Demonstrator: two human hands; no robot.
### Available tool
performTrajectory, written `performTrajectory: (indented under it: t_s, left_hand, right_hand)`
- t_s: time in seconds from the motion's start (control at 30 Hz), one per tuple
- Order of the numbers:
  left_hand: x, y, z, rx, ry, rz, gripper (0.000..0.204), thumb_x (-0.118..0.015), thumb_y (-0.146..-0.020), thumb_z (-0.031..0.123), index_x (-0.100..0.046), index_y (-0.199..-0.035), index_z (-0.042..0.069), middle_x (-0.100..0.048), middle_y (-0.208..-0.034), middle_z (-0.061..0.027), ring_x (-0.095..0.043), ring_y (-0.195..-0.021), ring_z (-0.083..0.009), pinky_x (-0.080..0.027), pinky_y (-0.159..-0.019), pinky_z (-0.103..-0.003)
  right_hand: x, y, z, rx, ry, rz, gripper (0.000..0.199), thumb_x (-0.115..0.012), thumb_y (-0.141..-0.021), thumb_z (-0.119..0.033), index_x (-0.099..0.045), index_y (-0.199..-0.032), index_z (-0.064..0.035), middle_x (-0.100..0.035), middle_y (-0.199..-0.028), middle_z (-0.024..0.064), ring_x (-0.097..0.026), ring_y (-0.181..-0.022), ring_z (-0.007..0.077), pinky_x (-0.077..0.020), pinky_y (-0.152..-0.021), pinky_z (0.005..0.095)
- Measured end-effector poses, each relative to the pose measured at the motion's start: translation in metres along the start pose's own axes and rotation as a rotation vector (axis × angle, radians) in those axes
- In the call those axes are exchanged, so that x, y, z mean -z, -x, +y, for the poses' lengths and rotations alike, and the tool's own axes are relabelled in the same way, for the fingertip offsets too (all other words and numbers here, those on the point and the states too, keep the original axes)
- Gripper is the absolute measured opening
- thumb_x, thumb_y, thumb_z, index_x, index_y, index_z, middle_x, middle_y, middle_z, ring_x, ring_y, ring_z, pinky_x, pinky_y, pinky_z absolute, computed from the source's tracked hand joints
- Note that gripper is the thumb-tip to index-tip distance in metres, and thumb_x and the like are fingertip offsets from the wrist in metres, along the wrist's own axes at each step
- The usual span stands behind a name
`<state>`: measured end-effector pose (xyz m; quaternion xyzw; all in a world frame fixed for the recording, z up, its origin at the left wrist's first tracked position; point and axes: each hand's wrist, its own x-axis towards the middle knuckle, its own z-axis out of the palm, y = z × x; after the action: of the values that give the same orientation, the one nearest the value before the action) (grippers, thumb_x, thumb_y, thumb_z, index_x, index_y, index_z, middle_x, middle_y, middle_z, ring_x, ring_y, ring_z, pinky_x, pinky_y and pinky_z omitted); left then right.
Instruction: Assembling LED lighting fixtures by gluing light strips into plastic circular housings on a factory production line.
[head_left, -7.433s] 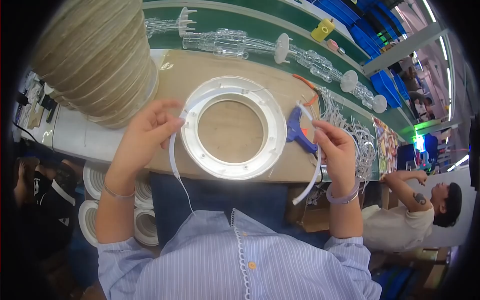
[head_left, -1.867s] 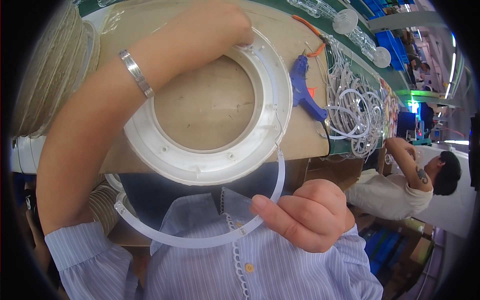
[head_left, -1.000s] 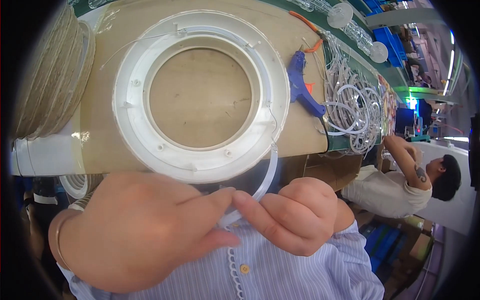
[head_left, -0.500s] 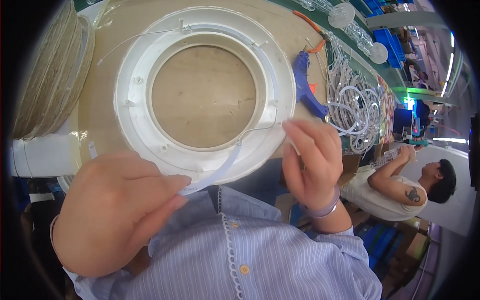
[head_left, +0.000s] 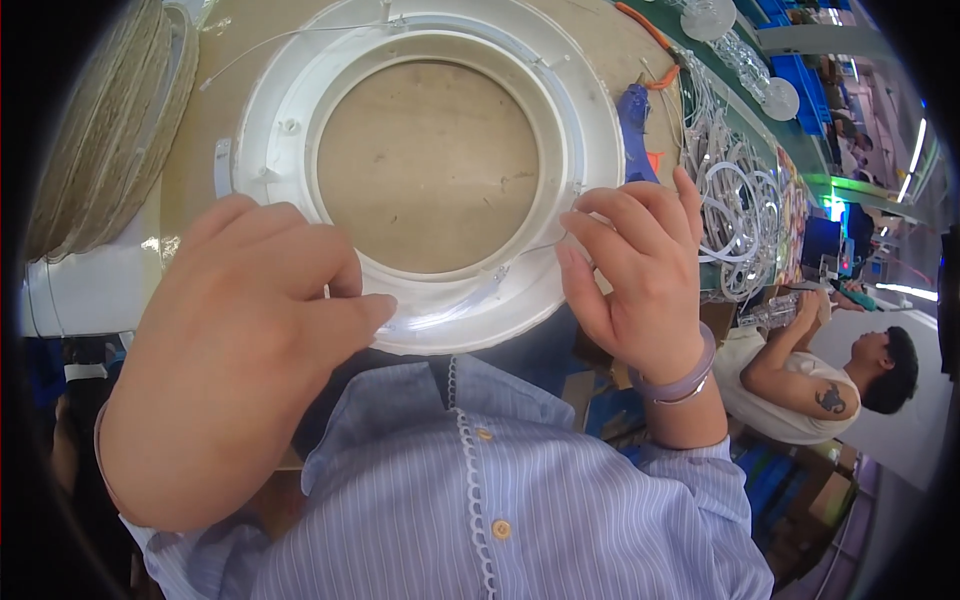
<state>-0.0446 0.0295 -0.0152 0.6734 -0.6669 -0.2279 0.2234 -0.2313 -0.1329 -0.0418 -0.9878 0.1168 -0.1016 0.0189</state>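
Observation:
A white ring-shaped housing (head_left: pixel 275 170) lies flat in front of me, its large round opening showing the table. Inside its channel runs a translucent light strip (head_left: pixel 470 298), with small clear ends joined by a thin wire (head_left: pixel 535 247). My left hand (head_left: pixel 255 310) is closed over the near left rim, thumb and curled index finger on the strip; a loose strip end (head_left: pixel 222 168) sticks out beyond the knuckles. At the right side of the ring my right hand (head_left: pixel 645 270) has thumb and index finger around the wire, the other fingers raised.
A blue glue gun (head_left: pixel 633 120) and orange-handled pliers (head_left: pixel 650 35) lie right of the ring. Beyond them is a heap of white strips and wires (head_left: pixel 735 210). Stacked beige ribbed discs (head_left: pixel 100 130) stand at left. A co-worker (head_left: pixel 800 385) works at the right.
The near strip section has come down into the ring's channel, with my left hand over the rim. My right hand has come to the wire. The view has shifted slightly, so the ring sits higher.

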Motion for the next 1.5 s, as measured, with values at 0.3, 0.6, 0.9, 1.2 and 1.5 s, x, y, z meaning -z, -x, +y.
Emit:
performTrajectory:
  t_s: [0.3,0.6,0.9,1.2,1.5]
  left_hand:
    - [-0.004,-0.007,-0.014,-0.031,0.048,-0.005,0.016,-0.062,-0.057,0.003,-0.064,-0.072,0.005,-0.052,-0.066,-0.0045,-0.048,-0.067,-0.0208,-0.035,-0.064,-0.03]
    - [-0.01,-0.004,-0.016,-0.009,0.07,0.029,0.015,-0.06,-0.059,0.004,-0.064,-0.074,0.005,-0.051,-0.068,-0.0046,-0.047,-0.068,-0.0216,-0.036,-0.061,-0.03]
    - [-0.003,-0.006,-0.008,-0.048,-0.124,-0.014,0.013,-0.055,-0.062,0.006,-0.062,-0.072,0.003,-0.05,-0.069,-0.0056,-0.049,-0.072,-0.0211,-0.039,-0.071,-0.033]
    - [-0.012,-0.002,-0.017,0.024,-0.101,0.155,0.014,-0.058,-0.058,0.001,-0.06,-0.072,-0.001,-0.054,-0.075,-0.009,-0.052,-0.074,-0.0251,-0.042,-0.066,-0.032]
    - [-0.009,0.001,-0.018,0.088,-0.121,-0.008,0.013,-0.063,-0.062,0.006,-0.059,-0.074,0.002,-0.055,-0.08,-0.0102,-0.053,-0.074,-0.0264,-0.041,-0.067,-0.034]
  right_hand:
    - [0.01,0.007,-0.009,0.063,-0.12,-0.006,0.024,-0.055,-0.061,-0.005,-0.062,-0.084,-0.005,-0.059,-0.086,0.0076,-0.052,-0.076,0.0238,-0.0334,-0.086,0.0409]
    - [0.001,0.008,-0.013,0.197,-0.328,-0.125,0.03,-0.059,-0.06,-0.011,-0.06,-0.09,-0.0044,-0.057,-0.09,0.006,-0.052,-0.082,0.022,-0.0363,-0.085,0.0414]
    - [-0.003,0.008,-0.013,0.202,-0.378,-0.173,0.029,-0.055,-0.065,-0.015,-0.061,-0.092,-0.0064,-0.058,-0.089,0.0084,-0.053,-0.082,0.0253,-0.0341,-0.086,0.0435]
    - [-0.001,0.009,-0.02,0.206,-0.241,-0.171,0.034,-0.059,-0.067,-0.027,-0.06,-0.095,-0.0075,-0.056,-0.092,0.0068,-0.052,-0.082,0.0241,-0.035,-0.086,0.044]
    - [0.0,0.009,-0.026,0.263,-0.209,-0.192,0.038,-0.063,-0.066,-0.028,-0.057,-0.095,-0.0051,-0.053,-0.092,0.007,-0.051,-0.083,0.0214,-0.0369,-0.085,0.0429]
